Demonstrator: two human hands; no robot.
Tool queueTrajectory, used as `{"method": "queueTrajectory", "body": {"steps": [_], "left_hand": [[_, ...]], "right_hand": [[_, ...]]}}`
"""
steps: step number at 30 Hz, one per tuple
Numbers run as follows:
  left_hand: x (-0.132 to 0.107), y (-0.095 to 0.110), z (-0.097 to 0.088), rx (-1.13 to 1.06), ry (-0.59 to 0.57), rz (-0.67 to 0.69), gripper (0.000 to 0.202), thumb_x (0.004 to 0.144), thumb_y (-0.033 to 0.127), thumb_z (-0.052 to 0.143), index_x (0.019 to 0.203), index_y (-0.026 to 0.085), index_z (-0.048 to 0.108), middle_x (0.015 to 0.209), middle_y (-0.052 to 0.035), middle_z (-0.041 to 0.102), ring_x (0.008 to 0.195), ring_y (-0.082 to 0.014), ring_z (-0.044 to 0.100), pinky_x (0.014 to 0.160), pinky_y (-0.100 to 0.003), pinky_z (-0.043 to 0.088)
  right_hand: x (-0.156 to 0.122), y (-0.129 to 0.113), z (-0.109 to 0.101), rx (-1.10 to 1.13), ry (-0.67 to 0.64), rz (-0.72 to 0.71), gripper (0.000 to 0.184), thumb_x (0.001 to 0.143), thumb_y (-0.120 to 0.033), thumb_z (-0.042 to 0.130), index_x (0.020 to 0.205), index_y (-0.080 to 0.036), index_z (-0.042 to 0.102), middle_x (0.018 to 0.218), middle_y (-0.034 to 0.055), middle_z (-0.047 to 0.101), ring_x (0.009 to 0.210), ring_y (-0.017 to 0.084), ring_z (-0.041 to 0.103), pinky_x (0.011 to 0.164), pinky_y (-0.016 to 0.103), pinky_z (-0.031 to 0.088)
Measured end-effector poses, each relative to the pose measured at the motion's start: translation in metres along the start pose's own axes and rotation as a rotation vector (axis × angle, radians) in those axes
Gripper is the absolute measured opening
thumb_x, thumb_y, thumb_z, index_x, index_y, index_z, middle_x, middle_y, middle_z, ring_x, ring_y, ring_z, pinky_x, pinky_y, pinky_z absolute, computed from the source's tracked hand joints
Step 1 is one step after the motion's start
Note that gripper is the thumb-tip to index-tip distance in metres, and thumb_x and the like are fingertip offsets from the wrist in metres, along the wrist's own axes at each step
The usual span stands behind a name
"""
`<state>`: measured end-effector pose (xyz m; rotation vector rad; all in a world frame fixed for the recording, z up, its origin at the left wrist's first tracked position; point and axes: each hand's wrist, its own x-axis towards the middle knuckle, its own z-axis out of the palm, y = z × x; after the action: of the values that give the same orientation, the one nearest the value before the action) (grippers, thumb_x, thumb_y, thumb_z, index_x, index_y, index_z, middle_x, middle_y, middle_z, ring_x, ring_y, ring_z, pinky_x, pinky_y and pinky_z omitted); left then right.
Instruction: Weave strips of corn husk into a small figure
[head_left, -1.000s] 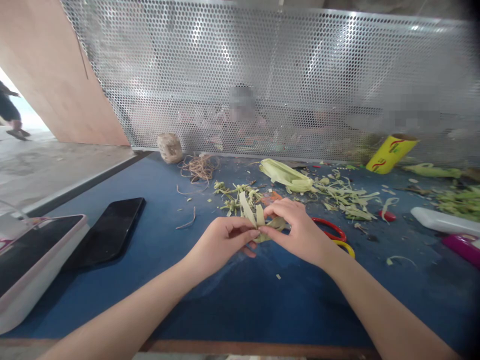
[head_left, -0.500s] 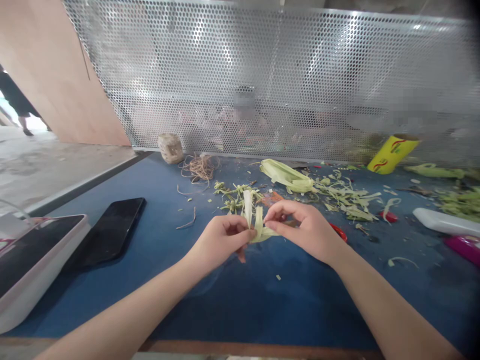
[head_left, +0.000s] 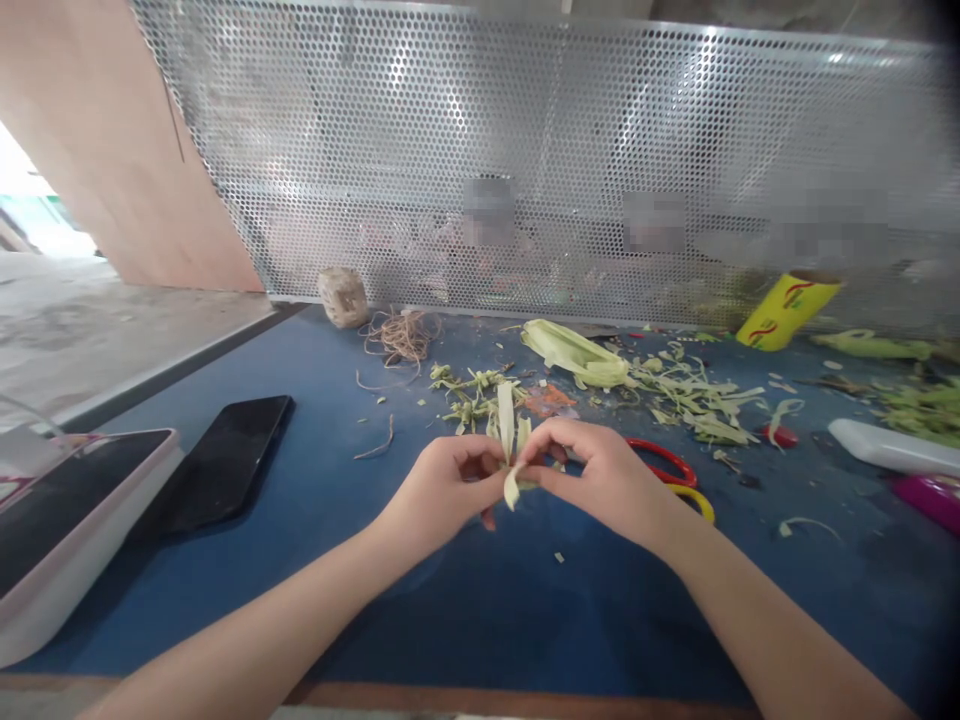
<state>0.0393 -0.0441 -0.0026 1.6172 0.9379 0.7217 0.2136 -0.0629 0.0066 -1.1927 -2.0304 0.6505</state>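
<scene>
My left hand (head_left: 442,490) and my right hand (head_left: 600,478) meet over the blue table (head_left: 480,600), both pinched on a small folded piece of pale green leaf strips (head_left: 511,450). Two strip ends stick up between the fingertips and one short end hangs down. Red and yellow scissors (head_left: 679,475) lie just behind my right hand, partly hidden by it.
Leaf trimmings (head_left: 690,395) and a green husk bundle (head_left: 574,352) litter the table behind. A black phone (head_left: 225,462) and a white device (head_left: 67,520) lie at the left. Twine (head_left: 401,335), a yellow tube (head_left: 784,308), a white object (head_left: 892,445) and a perforated metal screen (head_left: 525,150) with people behind it.
My hands have drawn closer together on the strips, and a short end now hangs below my fingers. The scissors' handles show again behind my right hand.
</scene>
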Motion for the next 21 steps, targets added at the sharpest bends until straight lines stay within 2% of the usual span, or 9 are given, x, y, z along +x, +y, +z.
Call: {"method": "queueTrajectory", "body": {"steps": [4,8,11,14,16,18,21], "left_hand": [[-0.0024,0.0039,0.0022,0.083,-0.003,0.021,0.014,0.074,0.028,0.056,0.070,0.015,0.060,0.050,0.0042,0.052,0.043,-0.0088,0.051,0.046,-0.019,0.041],[-0.0039,0.0077,0.0035,0.120,-0.019,0.043,0.012,0.073,0.027,0.058,0.074,0.016,0.061,0.062,0.0033,0.055,0.047,-0.0094,0.054,0.050,-0.020,0.042],[-0.0037,0.0075,0.0036,0.157,-0.024,0.067,0.020,0.076,0.034,0.053,0.072,0.016,0.060,0.062,0.0035,0.053,0.048,-0.0098,0.055,0.050,-0.020,0.041],[-0.0027,0.0060,0.0034,0.180,0.004,0.045,0.027,0.079,0.035,0.048,0.062,0.016,0.054,0.055,0.0043,0.050,0.046,-0.0099,0.054,0.050,-0.020,0.040],[-0.0023,0.0053,0.0034,0.164,0.016,0.033,0.029,0.081,0.033,0.046,0.058,0.016,0.051,0.054,0.0044,0.049,0.045,-0.0100,0.054,0.050,-0.020,0.040],[-0.0024,0.0053,0.0037,0.152,0.024,0.031,0.029,0.081,0.033,0.045,0.058,0.017,0.051,0.055,0.0044,0.049,0.045,-0.0103,0.055,0.051,-0.021,0.040],[-0.0033,0.0063,0.0051,0.166,0.016,-0.004,0.027,0.080,0.033,0.046,0.060,0.017,0.053,0.055,0.0039,0.052,0.045,-0.0110,0.056,0.051,-0.021,0.041]], "right_hand": [[0.0015,0.0021,0.0047,-0.047,0.063,-0.001,0.009,0.075,-0.026,0.057,0.068,-0.019,0.057,0.065,-0.0013,0.058,0.059,0.011,0.051,0.054,0.021,0.040],[0.0019,0.0035,0.0042,-0.084,0.085,0.011,0.014,0.073,-0.028,0.059,0.064,-0.019,0.055,0.058,-0.0025,0.054,0.051,0.009,0.045,0.046,0.020,0.035],[0.0003,0.0026,0.0042,-0.166,0.095,-0.063,0.012,0.075,-0.021,0.056,0.064,-0.019,0.053,0.059,-0.0020,0.052,0.054,0.010,0.047,0.049,0.020,0.037],[-0.0017,0.0008,0.0049,-0.229,0.084,-0.113,0.014,0.076,-0.017,0.054,0.063,-0.018,0.050,0.065,-0.0007,0.053,0.062,0.011,0.050,0.056,0.022,0.040],[-0.0020,0.0002,0.0053,-0.176,0.053,-0.089,0.011,0.075,-0.020,0.056,0.066,-0.019,0.049,0.067,-0.0007,0.053,0.062,0.011,0.050,0.057,0.022,0.041],[-0.0011,0.0009,0.0059,-0.034,0.022,-0.016,0.011,0.075,-0.026,0.056,0.076,-0.020,0.048,0.066,-0.0017,0.053,0.060,0.010,0.050,0.054,0.021,0.041],[0.0016,0.0041,0.0080,0.171,0.013,0.106,0.023,0.078,-0.036,0.052,0.091,-0.020,0.044,0.059,-0.0042,0.051,0.051,0.009,0.047,0.047,0.020,0.040]]}}
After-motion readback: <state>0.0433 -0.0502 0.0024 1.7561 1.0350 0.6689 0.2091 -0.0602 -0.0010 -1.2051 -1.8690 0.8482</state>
